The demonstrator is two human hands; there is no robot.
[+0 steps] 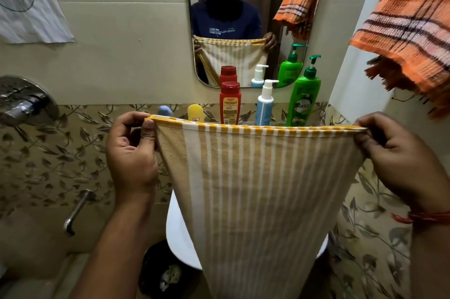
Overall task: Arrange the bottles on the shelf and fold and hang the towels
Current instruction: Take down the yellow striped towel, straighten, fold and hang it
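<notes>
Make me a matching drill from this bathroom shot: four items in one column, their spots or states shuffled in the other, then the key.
Items
1. striped towel
2. orange checked towel
3. green pump bottle
4. red bottle

Places or states
A. standing left of the white pump bottle
B. hanging high on the right
C. held stretched between left hand and right hand
D. rightmost bottle below the mirror

Pairs: 1-C, 2-B, 3-D, 4-A
</notes>
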